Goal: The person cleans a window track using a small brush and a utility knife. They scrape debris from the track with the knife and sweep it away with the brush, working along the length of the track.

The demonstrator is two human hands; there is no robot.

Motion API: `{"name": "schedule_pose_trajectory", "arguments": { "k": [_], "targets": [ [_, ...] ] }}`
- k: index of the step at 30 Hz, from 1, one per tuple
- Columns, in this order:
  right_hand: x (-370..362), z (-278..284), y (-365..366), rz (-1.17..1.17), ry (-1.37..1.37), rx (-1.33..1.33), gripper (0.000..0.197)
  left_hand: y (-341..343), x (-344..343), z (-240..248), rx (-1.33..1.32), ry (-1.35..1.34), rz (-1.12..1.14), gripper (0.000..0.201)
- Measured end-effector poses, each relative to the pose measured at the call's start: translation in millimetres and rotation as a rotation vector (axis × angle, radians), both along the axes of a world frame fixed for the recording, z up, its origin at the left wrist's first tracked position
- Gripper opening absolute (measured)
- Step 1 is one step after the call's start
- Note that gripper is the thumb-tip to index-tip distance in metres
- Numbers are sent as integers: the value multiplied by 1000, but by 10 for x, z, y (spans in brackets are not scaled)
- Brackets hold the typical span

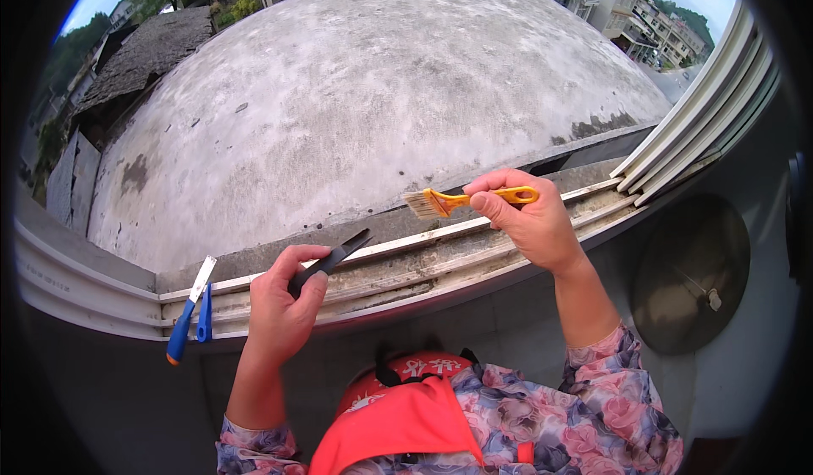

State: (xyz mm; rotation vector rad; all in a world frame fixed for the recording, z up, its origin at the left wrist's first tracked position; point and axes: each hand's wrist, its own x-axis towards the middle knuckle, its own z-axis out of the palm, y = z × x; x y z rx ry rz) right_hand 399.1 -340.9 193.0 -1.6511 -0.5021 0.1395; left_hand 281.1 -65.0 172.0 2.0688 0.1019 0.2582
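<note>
My right hand (527,219) pinches the yellow handle of a small flat paintbrush (449,201). Its pale bristles point left, above the outer edge of the window track. In my left hand (286,299) is a slim black tool with a narrow, pointed end (339,253), gripped between thumb and fingers; its exact kind is unclear. Beneath both hands runs the white sliding-window track (457,273), with brown dirt in its grooves. A scraper (180,329) with a blue and orange handle rests across the track left of my left hand. Beside it lies a small blue tool (204,314).
Sliding window frames (703,111) stand stacked at the right end of the track. Outside spreads a grey concrete roof (373,102), with buildings beyond. Indoors, a dark round object (690,263) sits to my right. A red apron (394,428) covers my front.
</note>
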Motion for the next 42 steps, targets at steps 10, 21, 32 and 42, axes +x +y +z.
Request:
{"name": "schedule_pose_trajectory", "arguments": {
  "k": [10, 21, 32, 42],
  "targets": [
    [-404, -82, -218, -47, 73, 41, 14, -74, -302, 119, 284, -55, -143, 20],
    [-259, -156, 144, -39, -187, 29, 17, -103, -267, 180, 127, 43, -15, 20],
    [-342, -30, 203, 334, 199, 171, 12, 27, -520, 307, 44, 193, 63, 20],
    [-502, -82, 334, 190, -189, -270, 6, 190, -616, 180, -32, 62, 159, 22]
  ]
}}
